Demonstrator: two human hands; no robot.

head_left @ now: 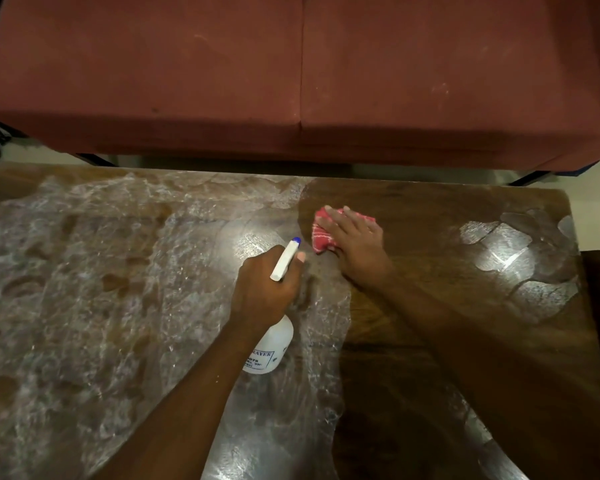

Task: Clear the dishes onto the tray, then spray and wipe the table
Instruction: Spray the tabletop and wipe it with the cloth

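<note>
While the left hand (pixel 264 289) grips the spray bottle (pixel 272 344) over the foamy left half of the table (pixel 447 306), the right hand (pixel 355 237) presses flat, fingers spread, on the red cloth (pixel 323 233). Step: wiping. Next, judged: sweep leftward through foam; no dishes visible.

Dim, glare on wet table (pixel 413 306)
</note>
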